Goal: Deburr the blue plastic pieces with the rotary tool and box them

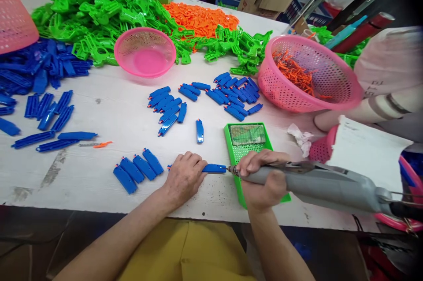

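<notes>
Fingers of my left hand [185, 174] close over a long blue plastic part [215, 168], pressing it down on the white table [89, 184]. In my right hand [264, 179] is a grey electric screwdriver [330, 186], lying nearly level. Its bit meets the right end of the blue part, or comes very close to it. Beneath my right hand is a green tray [243, 153] with a perforated floor and a patterned block at its back. Left of my left hand lies a short row of blue parts [138, 169] with orange tips.
More blue parts [168, 106] lie beyond my hands; loose blue pieces [36, 65] heap at left. Green toy-gun shells [95, 12] and orange pieces [201, 18] pile behind. A pink basket [297, 95] stands at right, another pink basket [145, 73] farther back. A spring [87, 144] lies left.
</notes>
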The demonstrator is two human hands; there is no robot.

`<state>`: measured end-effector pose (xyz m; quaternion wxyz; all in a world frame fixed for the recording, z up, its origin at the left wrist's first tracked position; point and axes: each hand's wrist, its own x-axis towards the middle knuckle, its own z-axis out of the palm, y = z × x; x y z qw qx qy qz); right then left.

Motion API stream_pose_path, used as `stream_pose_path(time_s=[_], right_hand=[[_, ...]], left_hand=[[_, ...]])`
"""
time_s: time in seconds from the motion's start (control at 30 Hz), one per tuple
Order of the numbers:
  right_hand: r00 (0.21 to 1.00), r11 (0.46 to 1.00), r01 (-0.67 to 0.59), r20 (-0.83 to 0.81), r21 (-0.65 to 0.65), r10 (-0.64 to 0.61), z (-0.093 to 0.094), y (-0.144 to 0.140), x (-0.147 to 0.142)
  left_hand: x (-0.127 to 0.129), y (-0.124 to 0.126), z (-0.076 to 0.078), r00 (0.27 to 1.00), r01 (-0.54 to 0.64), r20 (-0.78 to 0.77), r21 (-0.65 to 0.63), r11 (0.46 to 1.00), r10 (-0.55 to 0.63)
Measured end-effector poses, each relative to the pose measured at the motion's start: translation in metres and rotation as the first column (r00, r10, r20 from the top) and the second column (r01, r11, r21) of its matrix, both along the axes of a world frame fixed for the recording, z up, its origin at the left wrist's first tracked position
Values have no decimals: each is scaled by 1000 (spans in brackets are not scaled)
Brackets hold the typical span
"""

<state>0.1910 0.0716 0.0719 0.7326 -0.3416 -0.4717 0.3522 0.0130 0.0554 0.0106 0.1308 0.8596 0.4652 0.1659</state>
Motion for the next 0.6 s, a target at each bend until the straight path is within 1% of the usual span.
stream_pose_path(time_s=[0.13, 0.27, 0.53, 0.6], right_hand=[[999, 1000, -30, 14, -6, 31, -5, 4, -4], [999, 999, -28, 34, -39, 29, -9, 7, -6], [997, 998, -60, 49, -11, 61, -15, 6, -14], [997, 998, -62, 52, -21, 63, -14, 6, -13]], left_hand=[[0, 1, 1, 1000, 4, -5, 0, 1000, -4], [1, 1, 1, 1000, 9, -13, -18, 1000, -9], [1, 2, 0, 1000, 11, -7, -25, 1000, -11], [1, 2, 1, 1000, 14, -8, -24, 1000, -14]])
